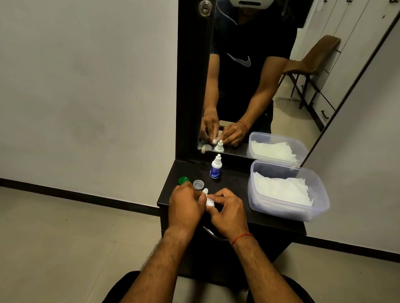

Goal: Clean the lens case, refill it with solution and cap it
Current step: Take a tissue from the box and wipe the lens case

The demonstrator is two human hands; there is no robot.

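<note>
The left hand (186, 204) has its grip pinched on a small white wad (205, 192), seemingly tissue, and the right hand (228, 213) has its grip closed around the white lens case (210, 202); both meet just above the front of the dark bench (282, 225). The wad sits at the case's upper left edge, touching or nearly so, though which well it works cannot be made out.

From the left, a green cap (183, 180) lies on the bench just behind the left knuckles, and a clear cap (198, 184) lies beside it. Behind them the solution bottle (216, 167) stands upright, with its tip still on, near the mirror (261, 72). At the far right a clear tub (287, 191) holds white tissues (282, 188).

The task looks to be in its first part: both caps are off and wiping seems under way. Refilling appears not yet begun, and capping is left after that.
</note>
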